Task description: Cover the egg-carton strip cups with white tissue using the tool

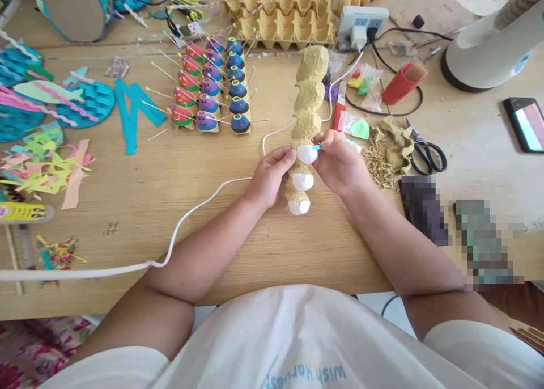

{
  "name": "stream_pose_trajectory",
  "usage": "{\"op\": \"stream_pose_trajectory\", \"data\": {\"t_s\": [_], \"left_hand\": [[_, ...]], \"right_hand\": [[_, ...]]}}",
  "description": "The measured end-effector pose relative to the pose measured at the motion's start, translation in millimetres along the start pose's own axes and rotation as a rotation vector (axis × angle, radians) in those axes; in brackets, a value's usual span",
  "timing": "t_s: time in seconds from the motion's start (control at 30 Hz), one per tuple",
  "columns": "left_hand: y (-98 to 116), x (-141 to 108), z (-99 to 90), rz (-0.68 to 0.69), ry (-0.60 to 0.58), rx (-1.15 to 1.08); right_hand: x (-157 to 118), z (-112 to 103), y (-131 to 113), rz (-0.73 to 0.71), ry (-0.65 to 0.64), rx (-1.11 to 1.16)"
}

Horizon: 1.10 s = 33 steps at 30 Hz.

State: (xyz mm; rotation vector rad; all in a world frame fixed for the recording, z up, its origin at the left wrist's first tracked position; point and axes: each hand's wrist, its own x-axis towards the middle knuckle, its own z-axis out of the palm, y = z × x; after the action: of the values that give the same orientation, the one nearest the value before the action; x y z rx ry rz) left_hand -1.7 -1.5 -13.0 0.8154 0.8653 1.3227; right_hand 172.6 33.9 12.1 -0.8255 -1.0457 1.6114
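A strip of egg carton [309, 97] runs away from me with its brown bumps facing up. The bumps nearest me carry smooth white caps that look like soft clay [302, 181]. My left hand [272, 176] is closed on the strip's left side, thumb beside the third white cap [306, 154]. From the right, my right hand [341, 165] pinches a thin blue stick-like tool [317, 147], its tip at that same cap. Most of the tool is hidden by my fingers.
Painted egg-carton strips with pins [208, 88] stand left of centre. Scissors [427, 151] and carton scraps [389, 151] lie to the right, near a red cup [402, 84]. A white cable [182, 227] crosses the table. Paper strips [46, 162] lie left; carton trays [284, 26] are behind.
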Motion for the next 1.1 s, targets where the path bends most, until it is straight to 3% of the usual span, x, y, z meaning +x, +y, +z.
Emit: {"op": "stream_pose_trajectory", "data": {"t_s": [0.33, 0.63, 0.87, 1.1], "left_hand": [[0.3, -0.9, -0.6, -0.015, -0.01, 0.018], [4.7, -4.2, 1.9, -0.024, -0.026, -0.076], [3.6, -4.4, 2.4, -0.061, 0.017, -0.064], [5.0, -2.1, 0.5, -0.139, -0.013, -0.165]], "right_hand": [[2.6, -1.7, 5.3, -0.016, 0.01, -0.023], [-1.3, 8.0, -2.6, 0.009, 0.047, 0.112], [-1.4, 7.7, -3.8, 0.051, 0.054, 0.138], [-4.4, 4.7, -2.4, 0.084, 0.019, 0.231]]}}
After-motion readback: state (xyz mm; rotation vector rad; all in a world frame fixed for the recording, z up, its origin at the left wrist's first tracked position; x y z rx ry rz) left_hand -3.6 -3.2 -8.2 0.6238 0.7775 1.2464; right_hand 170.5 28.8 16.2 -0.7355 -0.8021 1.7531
